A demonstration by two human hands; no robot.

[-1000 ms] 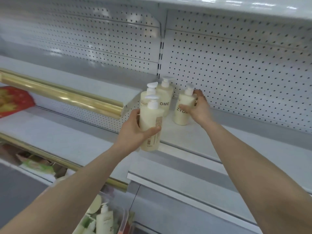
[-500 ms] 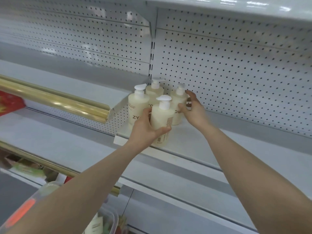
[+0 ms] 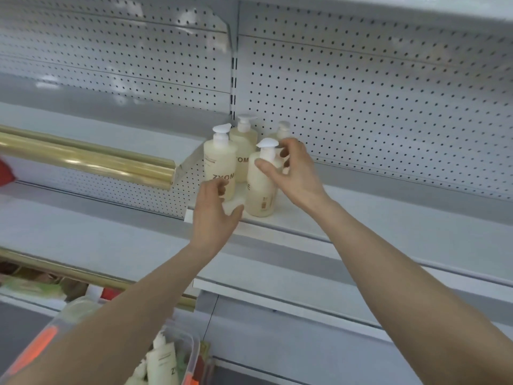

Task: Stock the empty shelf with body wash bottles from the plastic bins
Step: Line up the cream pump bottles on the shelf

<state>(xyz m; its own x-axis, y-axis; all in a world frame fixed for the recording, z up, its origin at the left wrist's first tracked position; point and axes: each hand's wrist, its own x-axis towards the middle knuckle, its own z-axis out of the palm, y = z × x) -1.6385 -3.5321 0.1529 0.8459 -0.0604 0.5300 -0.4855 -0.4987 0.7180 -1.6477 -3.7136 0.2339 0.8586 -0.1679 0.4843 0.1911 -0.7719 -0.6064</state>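
Note:
Several cream body wash bottles with white pumps stand at the left end of the white shelf [image 3: 388, 226]. The front right bottle [image 3: 261, 190] stands upright near the shelf's front edge. My right hand [image 3: 297, 176] pinches its pump neck between thumb and fingers. Its fingers partly hide the back right bottle [image 3: 283, 129]. The front left bottle [image 3: 219, 165] and the back left bottle [image 3: 245, 145] stand free. My left hand [image 3: 216, 218] hovers open below the front left bottle, fingers apart, holding nothing.
A clear plastic bin [image 3: 193, 354] with more bottles [image 3: 163, 362] sits at the bottom left, below my left arm. A gold rail [image 3: 88, 159] edges the neighbouring shelf on the left. Pegboard backs the shelf, and another shelf hangs overhead.
My left hand set its bottle down on the shelf and let go. My right hand left the back right bottle and took hold of the front bottle's pump.

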